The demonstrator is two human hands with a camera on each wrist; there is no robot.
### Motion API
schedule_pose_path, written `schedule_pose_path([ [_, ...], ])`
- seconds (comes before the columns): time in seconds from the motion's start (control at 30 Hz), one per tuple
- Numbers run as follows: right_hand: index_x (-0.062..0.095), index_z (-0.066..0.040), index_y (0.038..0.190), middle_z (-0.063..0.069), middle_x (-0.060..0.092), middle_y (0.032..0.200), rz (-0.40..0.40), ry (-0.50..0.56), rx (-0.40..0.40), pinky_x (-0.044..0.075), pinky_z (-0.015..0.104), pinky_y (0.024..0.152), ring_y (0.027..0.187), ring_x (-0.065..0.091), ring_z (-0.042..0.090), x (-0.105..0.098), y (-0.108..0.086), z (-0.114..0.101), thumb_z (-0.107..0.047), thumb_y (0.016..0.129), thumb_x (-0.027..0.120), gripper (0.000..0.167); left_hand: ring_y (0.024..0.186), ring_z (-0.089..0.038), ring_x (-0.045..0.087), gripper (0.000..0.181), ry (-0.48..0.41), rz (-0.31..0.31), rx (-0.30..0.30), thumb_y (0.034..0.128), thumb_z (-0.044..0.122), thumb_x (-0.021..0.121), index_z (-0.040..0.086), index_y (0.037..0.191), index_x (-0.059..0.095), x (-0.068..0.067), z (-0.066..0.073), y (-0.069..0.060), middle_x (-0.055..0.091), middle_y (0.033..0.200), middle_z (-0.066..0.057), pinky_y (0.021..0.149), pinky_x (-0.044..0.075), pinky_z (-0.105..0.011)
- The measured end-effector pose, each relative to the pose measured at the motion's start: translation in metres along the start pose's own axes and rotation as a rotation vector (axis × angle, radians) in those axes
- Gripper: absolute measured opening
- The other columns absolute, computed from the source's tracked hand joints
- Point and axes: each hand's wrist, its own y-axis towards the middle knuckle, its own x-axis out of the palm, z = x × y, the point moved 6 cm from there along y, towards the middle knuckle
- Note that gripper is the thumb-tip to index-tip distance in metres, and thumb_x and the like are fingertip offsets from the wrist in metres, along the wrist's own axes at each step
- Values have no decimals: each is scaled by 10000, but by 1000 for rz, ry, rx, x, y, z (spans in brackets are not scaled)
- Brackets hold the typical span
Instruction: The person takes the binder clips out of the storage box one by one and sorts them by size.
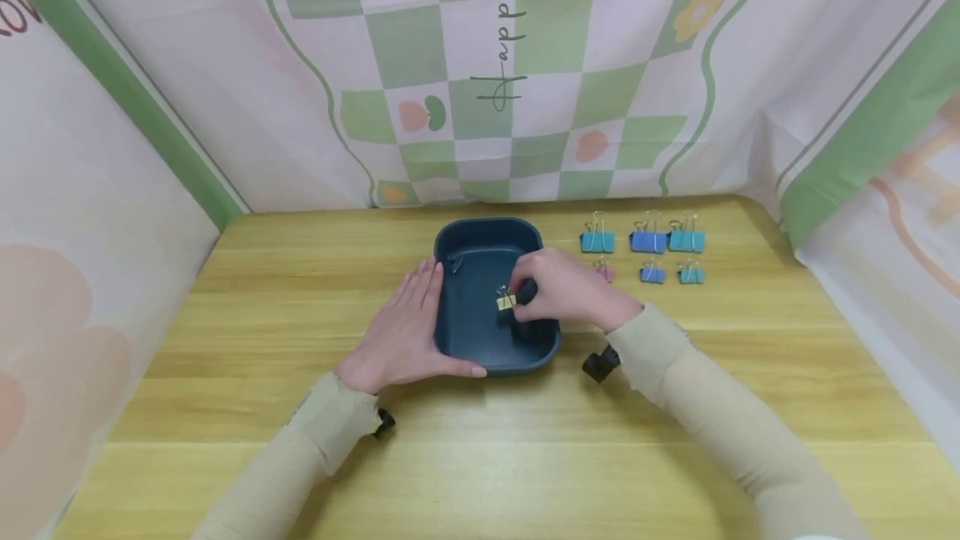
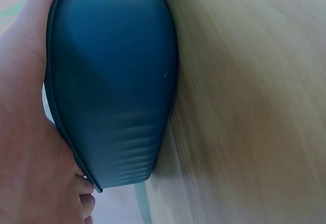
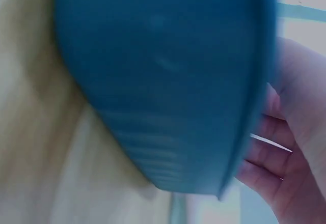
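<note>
In the head view, a dark blue-green tray [image 1: 480,365] stands on the wooden table. My left hand [image 1: 401,332] lies along the tray's left side and near corner, fingers straight, thumb by the front rim. Over the tray's right part, my right hand [image 1: 562,290] pinches a small yellow binder clip [image 1: 506,302] at its fingertips. A small dark clip [image 1: 456,263] lies inside at the far left. The left wrist view shows the left hand [image 2: 23,117] at the tray's rim [image 2: 51,81]. In the right wrist view the right hand [image 3: 295,132] is partly behind the tray wall [image 3: 163,81].
Right of the tray is a back row of larger binder clips: teal [image 1: 597,242], blue [image 1: 648,242] and teal [image 1: 686,242]. Smaller ones lie in front: pink [image 1: 603,272], partly hidden by my right hand, blue [image 1: 652,275] and teal [image 1: 691,275]. A checkered curtain [image 1: 480,107] hangs behind.
</note>
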Motion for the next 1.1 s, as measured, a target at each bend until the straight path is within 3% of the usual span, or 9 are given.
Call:
schedule_pose_path([
  [0.23, 791, -151, 875, -33, 720, 907, 137, 20, -28, 568, 355, 692, 801, 685, 177, -32, -14, 7, -182, 767, 859, 132, 1544, -251, -40, 1520, -10, 21, 9, 601, 1039, 441, -15, 1614, 26, -1, 0, 0, -7, 1685, -181, 1233, 57, -378],
  [0.47, 802, -133, 913, -9, 748, 976, 198, 43, 38, 561, 441, 807, 938, 694, 225, -66, -32, 22, -170, 794, 858, 136, 1543, -247, -50, 1535, -10, 19, 6, 586, 1042, 450, -17, 1614, 31, 0, -1, 0, -19, 1685, -175, 1233, 53, -377],
  [0.6, 799, -127, 892, -33, 743, 911, 254, 45, 82, 546, 401, 759, 735, 690, 137, -84, -44, 31, -130, 784, 831, 113, 1542, -244, -52, 1534, -5, 17, 8, 587, 1042, 451, -19, 1614, 34, 0, -1, 0, -17, 1685, -176, 1233, 52, -375],
  [0.7, 798, -129, 866, -30, 743, 880, 296, 32, 123, 529, 396, 752, 727, 686, 147, -95, -52, 39, -113, 763, 829, 109, 1543, -242, -50, 1531, -2, 20, 9, 589, 1042, 448, -16, 1614, 33, 0, -1, 0, -15, 1686, -175, 1233, 53, -373],
  [0.77, 799, -121, 858, -14, 751, 885, 321, 8, 138, 518, 415, 766, 834, 690, 206, -102, -58, 44, -102, 745, 850, 126, 1543, -242, -52, 1530, -1, 20, 9, 589, 1042, 446, -14, 1614, 29, 0, 0, 0, -20, 1685, -173, 1232, 52, -371],
  [0.83, 800, -107, 861, 9, 755, 897, 331, -17, 147, 511, 441, 799, 898, 688, 258, -107, -64, 49, -105, 742, 866, 137, 1542, -242, -53, 1532, 0, 18, 8, 588, 1043, 444, -15, 1614, 27, 0, 0, 0, -24, 1685, -173, 1232, 50, -370],
  [1.1, 790, -76, 893, 53, 756, 895, 276, -41, 218, 543, 508, 793, 876, 696, 296, -106, -88, 76, -145, 766, 880, 170, 1541, -234, -60, 1542, 15, 1, 0, 576, 1054, 427, -11, 1612, 15, -2, 1, -1, -22, 1684, -173, 1229, 37, -356],
])
